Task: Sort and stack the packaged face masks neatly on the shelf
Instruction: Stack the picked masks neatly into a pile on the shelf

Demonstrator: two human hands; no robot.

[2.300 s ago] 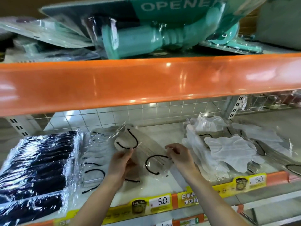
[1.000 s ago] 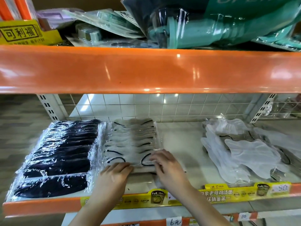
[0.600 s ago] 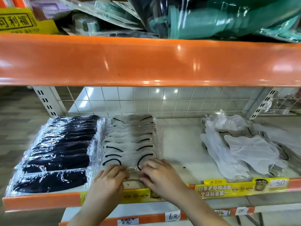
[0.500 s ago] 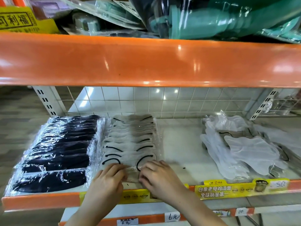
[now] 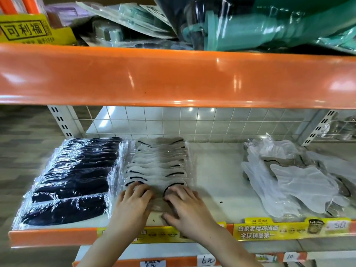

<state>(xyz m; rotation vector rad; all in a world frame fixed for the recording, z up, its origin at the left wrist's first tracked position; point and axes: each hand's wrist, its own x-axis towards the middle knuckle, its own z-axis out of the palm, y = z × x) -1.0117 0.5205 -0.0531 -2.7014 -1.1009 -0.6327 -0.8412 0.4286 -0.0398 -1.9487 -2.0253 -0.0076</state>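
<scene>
Both hands — left hand (image 5: 133, 201), right hand (image 5: 185, 205) — press flat (fingers straight) on grey masks (image 5: 159, 166).

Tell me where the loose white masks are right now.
Head view: the white masks lie heaped at the shelf's right end, apart from the hands, behind the yellow price strip.

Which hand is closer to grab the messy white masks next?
Probably the right hand. It rests on the grey mask row, on the side nearer the loose white pile; the left hand lies farther off.
</scene>
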